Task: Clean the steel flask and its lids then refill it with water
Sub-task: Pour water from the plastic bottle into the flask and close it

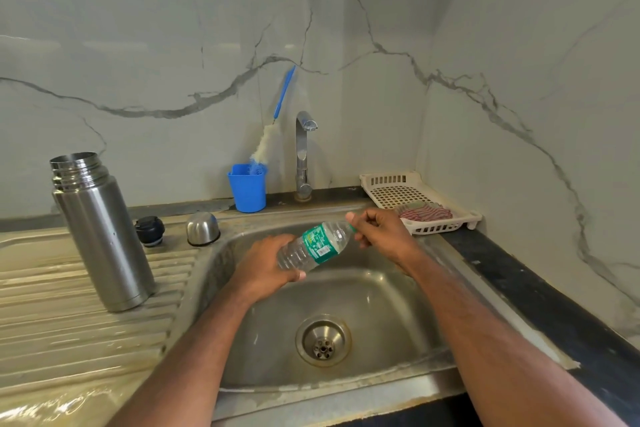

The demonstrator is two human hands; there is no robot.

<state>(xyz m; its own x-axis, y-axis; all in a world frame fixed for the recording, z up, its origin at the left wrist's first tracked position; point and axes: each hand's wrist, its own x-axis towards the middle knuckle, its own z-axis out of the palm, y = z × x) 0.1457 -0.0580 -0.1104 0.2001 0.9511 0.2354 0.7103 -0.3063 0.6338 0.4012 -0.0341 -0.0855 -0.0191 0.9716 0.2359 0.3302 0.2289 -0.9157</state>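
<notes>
On steel drainboard [52,305], open flask [100,232], marble walls [138,45]

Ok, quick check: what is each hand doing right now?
Left hand: grips the body of the plastic water bottle.
Right hand: pinches the bottle's cap end.

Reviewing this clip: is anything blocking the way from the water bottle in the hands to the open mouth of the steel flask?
Nothing visible. The plastic bottle, held by the left hand and right hand over the sink, has open air toward the steel flask on the drainboard. The flask's mouth is uncovered; the black stopper and steel cap sit behind it.
</notes>
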